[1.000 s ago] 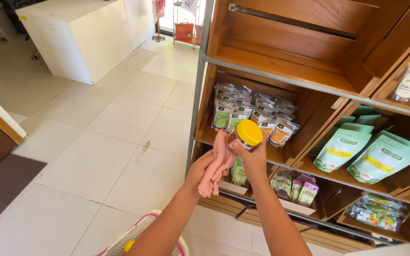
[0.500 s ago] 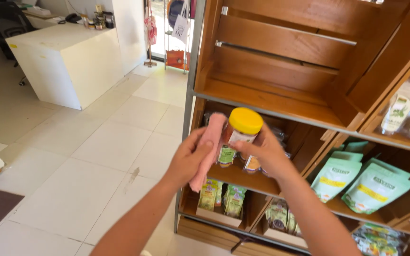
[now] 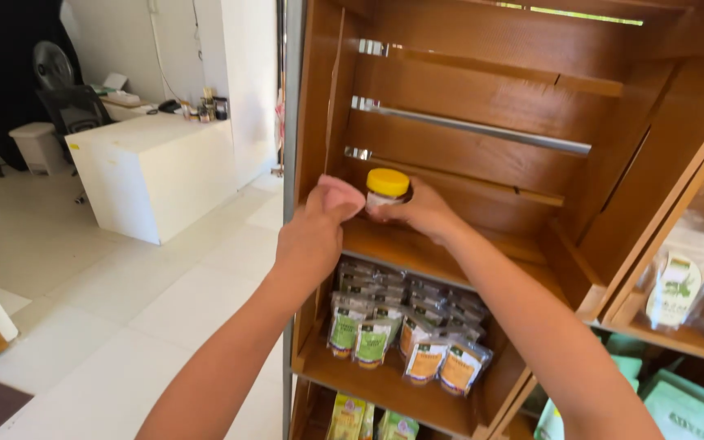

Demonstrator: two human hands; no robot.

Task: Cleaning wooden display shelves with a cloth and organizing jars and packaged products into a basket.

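My right hand [image 3: 419, 211] grips a small jar with a yellow lid [image 3: 387, 187], held just above the floor of a bare wooden crate shelf [image 3: 417, 248]. My left hand [image 3: 313, 231] is beside the jar on its left, closed around a pink cloth [image 3: 341, 195] that touches the jar's side. Both arms reach up from below.
Under the crate shelf, a lower shelf holds several clear pouches with green and orange labels [image 3: 405, 338]. More bagged goods [image 3: 686, 285] sit in the crate to the right. A white counter [image 3: 152, 167] and tiled floor [image 3: 99, 301] lie to the left.
Both hands have risen with the jar and cloth from in front of the lower pouch shelf up to the bare crate shelf. My view has tilted upward.
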